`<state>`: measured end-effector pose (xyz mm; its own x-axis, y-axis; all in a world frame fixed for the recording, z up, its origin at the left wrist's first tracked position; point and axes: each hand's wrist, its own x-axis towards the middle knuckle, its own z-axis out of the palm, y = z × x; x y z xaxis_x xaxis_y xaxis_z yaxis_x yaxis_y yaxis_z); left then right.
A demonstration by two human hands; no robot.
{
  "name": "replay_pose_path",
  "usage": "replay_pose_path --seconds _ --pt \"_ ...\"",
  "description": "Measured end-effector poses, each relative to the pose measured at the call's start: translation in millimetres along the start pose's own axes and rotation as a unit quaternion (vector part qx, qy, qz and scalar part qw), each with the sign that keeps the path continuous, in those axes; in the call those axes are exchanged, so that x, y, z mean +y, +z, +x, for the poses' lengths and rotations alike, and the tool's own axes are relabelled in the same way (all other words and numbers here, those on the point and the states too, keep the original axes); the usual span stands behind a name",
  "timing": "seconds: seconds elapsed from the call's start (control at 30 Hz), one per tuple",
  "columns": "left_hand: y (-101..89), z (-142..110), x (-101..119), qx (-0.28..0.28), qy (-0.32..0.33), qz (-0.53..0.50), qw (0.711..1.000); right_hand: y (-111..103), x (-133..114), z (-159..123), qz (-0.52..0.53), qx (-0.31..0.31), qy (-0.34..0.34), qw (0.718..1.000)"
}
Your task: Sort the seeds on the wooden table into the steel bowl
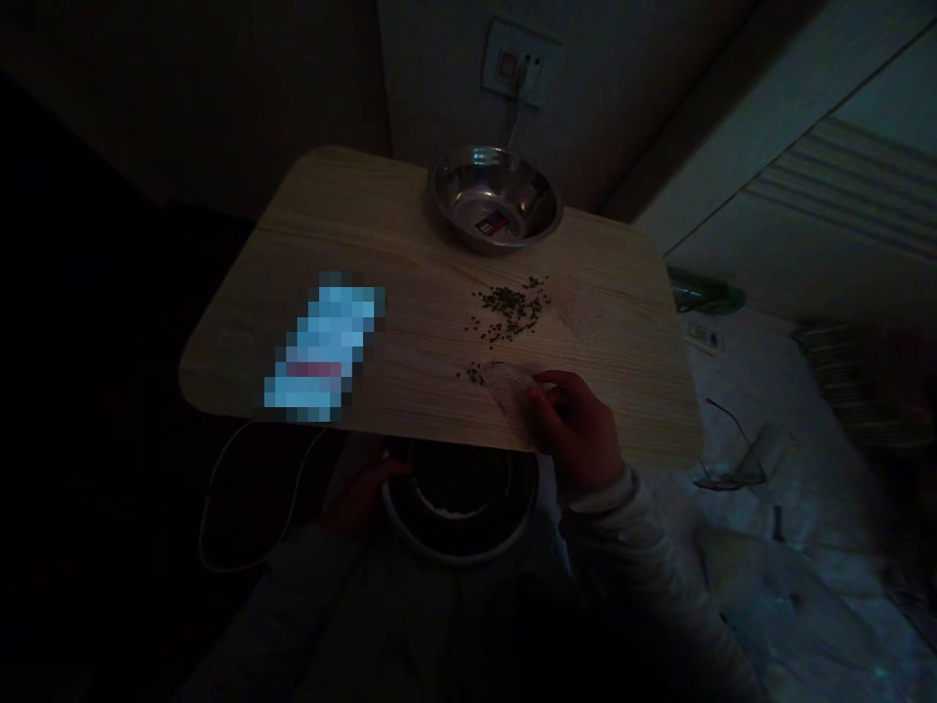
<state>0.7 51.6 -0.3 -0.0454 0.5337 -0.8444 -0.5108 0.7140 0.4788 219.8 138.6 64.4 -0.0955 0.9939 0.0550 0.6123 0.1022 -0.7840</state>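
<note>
My right hand [575,425] is at the table's near edge, its fingers closed on a thin, see-through sheet [505,391] that looks like plastic. A few small dark beans [474,373] lie against the sheet's left end. Farther back is a loose patch of the same dark green beans [510,310], perhaps mung beans. Below the edge, my left hand [373,488] grips the left rim of a dark round bowl [458,542] with a pale rim. The bowl's contents are too dark to make out.
A steel bowl [498,200] stands at the back of the wooden table [410,381]. A lit phone [326,347] lies on the left, with a white cable [205,547] hanging below. Behind is a wall socket [519,63]. Eyeglasses [732,478] rest on the right.
</note>
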Motion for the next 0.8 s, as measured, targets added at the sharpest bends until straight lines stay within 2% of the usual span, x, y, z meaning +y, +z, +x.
replay_pose_path --seconds 0.13,0.27,0.4,0.6,0.8 --pt "-1.8 5 -3 0.013 -0.010 -0.003 1.000 2 0 1 -0.011 0.007 0.005 1.000" --pt "-0.6 1 -1 -0.004 -0.018 0.002 1.000 2 0 1 -0.033 0.025 0.022 0.999" --pt "3.0 -6 2 0.003 0.004 -0.005 1.000 -2 0 -2 -0.049 0.040 0.034 0.997" --pt "2.7 -5 2 0.019 -0.015 0.009 1.000 -9 7 -8 -0.058 0.054 0.059 0.995" --pt "1.8 -5 1 0.009 -0.004 0.004 1.000 -17 16 0 -0.066 0.081 0.065 0.992"
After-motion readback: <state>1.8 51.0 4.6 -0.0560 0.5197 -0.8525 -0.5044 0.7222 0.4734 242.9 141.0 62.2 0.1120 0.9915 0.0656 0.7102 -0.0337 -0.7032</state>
